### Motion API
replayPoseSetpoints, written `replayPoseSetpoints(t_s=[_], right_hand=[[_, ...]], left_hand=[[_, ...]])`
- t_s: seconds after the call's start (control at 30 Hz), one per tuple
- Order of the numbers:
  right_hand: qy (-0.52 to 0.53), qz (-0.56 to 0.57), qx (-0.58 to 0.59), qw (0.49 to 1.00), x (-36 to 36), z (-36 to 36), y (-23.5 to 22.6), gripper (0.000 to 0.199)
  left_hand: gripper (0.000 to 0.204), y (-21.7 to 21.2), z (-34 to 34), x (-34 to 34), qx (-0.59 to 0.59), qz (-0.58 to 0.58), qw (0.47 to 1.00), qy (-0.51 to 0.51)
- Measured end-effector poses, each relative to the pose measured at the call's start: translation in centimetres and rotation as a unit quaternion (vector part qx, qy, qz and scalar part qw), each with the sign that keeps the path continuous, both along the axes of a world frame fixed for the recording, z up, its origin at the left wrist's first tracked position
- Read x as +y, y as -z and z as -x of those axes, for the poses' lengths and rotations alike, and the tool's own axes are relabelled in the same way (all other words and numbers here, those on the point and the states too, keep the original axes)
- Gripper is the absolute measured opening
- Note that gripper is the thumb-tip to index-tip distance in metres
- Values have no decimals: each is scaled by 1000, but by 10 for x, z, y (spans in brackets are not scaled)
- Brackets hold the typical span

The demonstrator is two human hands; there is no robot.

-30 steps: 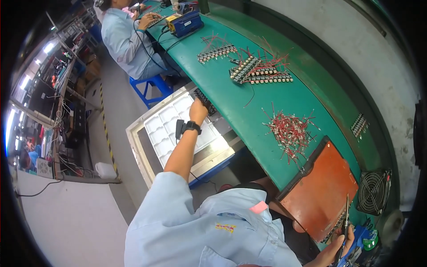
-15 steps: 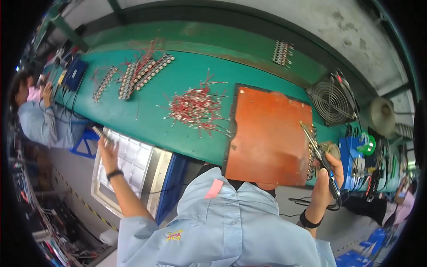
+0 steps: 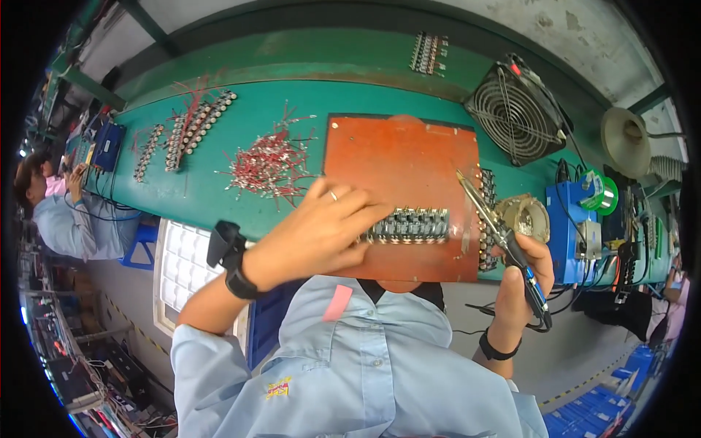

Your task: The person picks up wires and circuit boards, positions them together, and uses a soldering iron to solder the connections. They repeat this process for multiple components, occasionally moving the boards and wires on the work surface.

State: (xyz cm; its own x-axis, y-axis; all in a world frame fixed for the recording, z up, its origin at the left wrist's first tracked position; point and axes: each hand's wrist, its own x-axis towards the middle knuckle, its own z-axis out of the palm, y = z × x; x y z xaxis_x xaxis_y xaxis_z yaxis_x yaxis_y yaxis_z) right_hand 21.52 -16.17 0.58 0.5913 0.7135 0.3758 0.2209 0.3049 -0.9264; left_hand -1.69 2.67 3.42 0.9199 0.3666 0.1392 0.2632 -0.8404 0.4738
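Observation:
My left hand point(image 3: 328, 230) is over the left half of an orange board point(image 3: 394, 157), its thumb and fingers closed on the left end of a strip of small black-and-metal parts point(image 3: 412, 228). The strip lies level across the board, most of it showing to the right of the fingers. In my right hand point(image 3: 522, 281) is a soldering iron point(image 3: 511, 247) with a dark and blue handle. Its tip points up and left over the board's right edge, apart from the strip. Beside that edge stands another row of similar parts point(image 3: 487, 219).
Left of the board lies a heap of red wires point(image 3: 270, 164), and beyond it more part strips point(image 3: 191, 139). A fan point(image 3: 515, 113), a round pot point(image 3: 527, 217), a blue soldering station point(image 3: 573, 233) and a green solder spool point(image 3: 600, 191) stand right. A co-worker point(image 3: 66, 212) sits far left.
My left hand has come from above the white tray at the left onto the board, bringing the strip with it. My right hand still holds the soldering iron. The whole view has shifted.

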Motion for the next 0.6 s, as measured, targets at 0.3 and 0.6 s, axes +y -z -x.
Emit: replayPoseSetpoints(t_s=[0.3, 0.6], right_hand=[[1, 96, 15, 995, 4, 13, 6, 59], [84, -87, 185, 975, -79, -34, 53, 54]], left_hand=[[48, 23, -7, -4, -16, -65, 997, 35], [37, 39, 3, -11, -62, 28, 997, 45]])
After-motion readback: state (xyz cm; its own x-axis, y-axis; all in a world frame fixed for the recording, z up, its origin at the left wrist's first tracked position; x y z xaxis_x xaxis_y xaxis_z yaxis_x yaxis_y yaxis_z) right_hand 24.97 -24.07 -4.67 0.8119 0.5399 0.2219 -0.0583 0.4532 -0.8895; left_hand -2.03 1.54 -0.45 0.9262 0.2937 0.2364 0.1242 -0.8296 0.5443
